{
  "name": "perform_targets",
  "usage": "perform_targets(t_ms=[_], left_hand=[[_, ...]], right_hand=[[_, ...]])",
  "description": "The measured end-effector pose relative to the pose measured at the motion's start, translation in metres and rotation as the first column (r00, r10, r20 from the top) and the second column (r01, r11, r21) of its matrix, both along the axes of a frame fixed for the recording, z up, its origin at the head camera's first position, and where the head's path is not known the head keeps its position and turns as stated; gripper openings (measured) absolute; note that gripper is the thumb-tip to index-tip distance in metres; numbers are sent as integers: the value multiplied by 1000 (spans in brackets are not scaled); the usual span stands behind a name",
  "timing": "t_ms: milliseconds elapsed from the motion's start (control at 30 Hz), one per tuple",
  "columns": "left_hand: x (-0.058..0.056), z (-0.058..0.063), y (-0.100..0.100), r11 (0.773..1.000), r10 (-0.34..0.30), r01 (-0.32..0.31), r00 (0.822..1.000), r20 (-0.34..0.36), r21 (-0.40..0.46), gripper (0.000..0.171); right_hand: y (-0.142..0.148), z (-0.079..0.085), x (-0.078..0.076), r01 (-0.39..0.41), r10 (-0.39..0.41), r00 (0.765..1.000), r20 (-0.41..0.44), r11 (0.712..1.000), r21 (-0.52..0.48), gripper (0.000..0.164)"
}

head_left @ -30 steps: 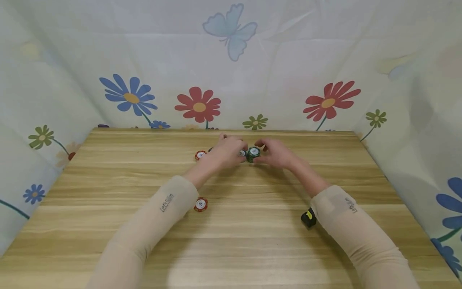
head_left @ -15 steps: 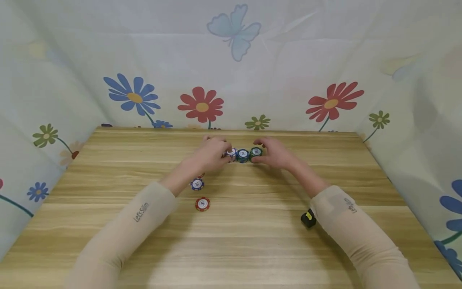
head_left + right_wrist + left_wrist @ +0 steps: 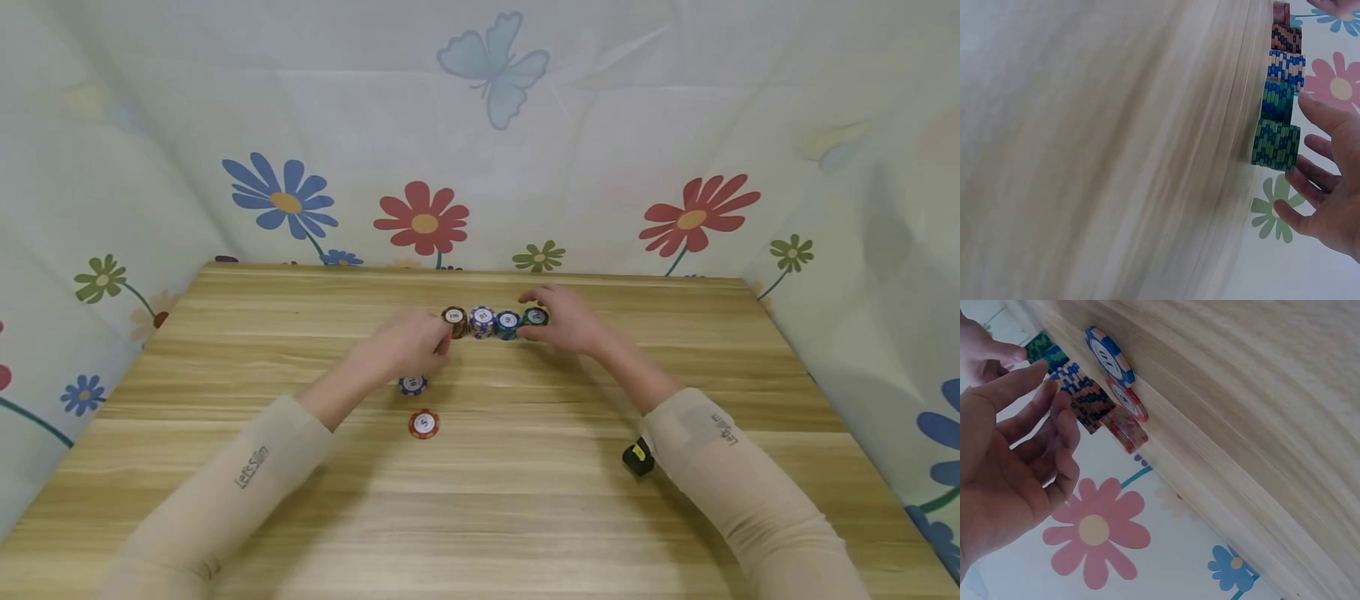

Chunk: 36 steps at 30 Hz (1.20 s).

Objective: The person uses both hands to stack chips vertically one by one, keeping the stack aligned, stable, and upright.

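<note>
Poker chip stacks stand in a row along the back of the table: a green stack [image 3: 536,317], a teal stack [image 3: 507,323], a blue-and-white stack [image 3: 482,322] and a black-and-orange stack [image 3: 454,320]. My right hand [image 3: 566,321] is spread around the green stack at the row's right end, fingers relaxed behind it. At the other end, my left hand [image 3: 408,340] is beside the black-and-orange stack, fingers loosely bent with nothing in them. The left wrist view shows a red stack [image 3: 1124,428], which that hand hides in the head view.
A blue chip [image 3: 412,385] and a red chip [image 3: 424,423] lie nearer the front; another red chip [image 3: 1127,400] lies beside the blue one. By the right sleeve sits a small black object [image 3: 638,457] with a yellow patch. Flower-print cloth [image 3: 337,83] encloses the table.
My left hand has moved left along the row and come back toward me, uncovering the teal, blue-and-white and black-and-orange stacks. The right hand stays around the green stack.
</note>
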State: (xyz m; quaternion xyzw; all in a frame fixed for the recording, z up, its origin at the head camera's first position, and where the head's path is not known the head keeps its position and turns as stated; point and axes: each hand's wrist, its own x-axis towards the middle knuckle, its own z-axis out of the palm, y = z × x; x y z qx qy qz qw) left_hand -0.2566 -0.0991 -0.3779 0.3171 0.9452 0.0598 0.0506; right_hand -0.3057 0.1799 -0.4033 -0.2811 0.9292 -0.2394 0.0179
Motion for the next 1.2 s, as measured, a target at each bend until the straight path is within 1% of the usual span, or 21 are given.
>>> perform_targets(t_ms=[100, 233, 333, 400, 467, 533, 600, 700, 800, 967, 1033, 1200], left_hand=[[10, 3, -2, 999, -7, 11, 997, 83, -41, 20], [24, 7, -2, 996, 17, 0, 980, 196, -89, 25], [34, 7, -1, 991, 11, 24, 966, 257, -131, 28], [40, 6, 0, 988, 9, 34, 961, 276, -150, 28], [44, 6, 0, 984, 5, 45, 961, 275, -174, 29], [47, 6, -1, 981, 15, 37, 965, 262, -191, 30], [50, 5, -3, 978, 12, 40, 969, 248, -203, 31], [52, 5, -5, 981, -1, 47, 971, 238, -188, 32], [53, 4, -6, 984, -8, 52, 969, 247, -170, 31], [54, 3, -5, 982, -13, 60, 967, 253, -178, 30], [55, 3, -5, 981, -21, 67, 970, 242, -181, 29], [54, -1, -5, 984, -56, 84, 983, 174, -158, 25]], right_hand=[[-3, 1, 1, -12, 12, 1000, -27, 1000, 1, 55], [-8, 1, 0, -32, 32, 998, -55, 999, 7, 54], [-13, 2, 1, -33, 33, 998, -60, 999, 10, 54], [-17, 3, 1, -30, 30, 998, -61, 1000, 9, 53], [-21, 4, 2, -36, 37, 997, -65, 999, 13, 53], [-26, 5, 2, -45, 46, 997, -65, 999, 20, 54], [-31, 5, 2, -57, 59, 996, -71, 998, 31, 55], [-39, 5, 1, -70, 73, 994, -80, 997, 43, 55], [-47, 4, -1, -75, 80, 993, -88, 996, 55, 55], [-60, 3, -2, -115, 126, 984, -123, 989, 97, 53], [-64, 2, -2, -128, 141, 981, -133, 987, 101, 52], [-73, -1, 0, -140, 151, 980, -131, 986, 91, 49]])
